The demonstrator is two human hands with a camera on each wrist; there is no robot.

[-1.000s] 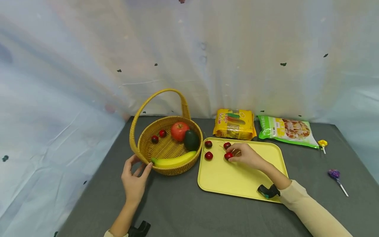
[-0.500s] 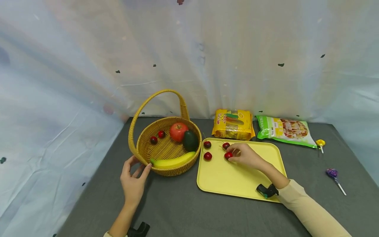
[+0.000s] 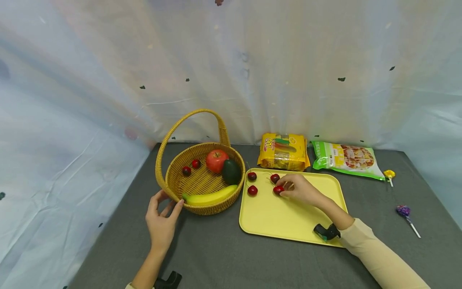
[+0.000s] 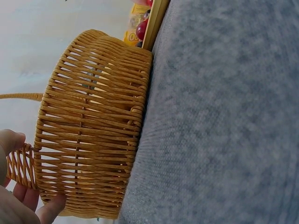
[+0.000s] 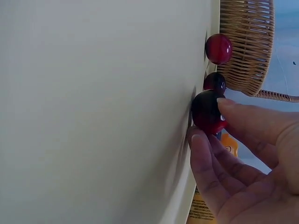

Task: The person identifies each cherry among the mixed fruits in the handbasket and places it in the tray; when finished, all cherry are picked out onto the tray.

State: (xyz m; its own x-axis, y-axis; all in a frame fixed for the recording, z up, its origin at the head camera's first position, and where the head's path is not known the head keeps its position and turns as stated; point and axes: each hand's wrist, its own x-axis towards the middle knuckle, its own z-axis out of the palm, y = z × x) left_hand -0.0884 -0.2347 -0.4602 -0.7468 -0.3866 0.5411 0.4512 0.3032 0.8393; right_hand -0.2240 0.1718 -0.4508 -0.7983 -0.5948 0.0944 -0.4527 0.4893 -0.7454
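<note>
With our right hand (image 3: 300, 190), grip nearly closed, we pinch one cherry (image 3: 278, 190) near three others (image 3: 252, 190) on one tray (image 3: 285, 220); our left hand (image 3: 161, 224) pinches the near-left edge of one basket (image 3: 209, 210) containing two more cherries (image 3: 196, 163), one apple (image 3: 216, 161), one avocado (image 3: 231, 172), one banana (image 3: 212, 197).

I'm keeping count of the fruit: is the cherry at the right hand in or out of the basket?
Out: the head view shows the right hand pinching the cherry at the yellow tray, beside the basket.
</note>
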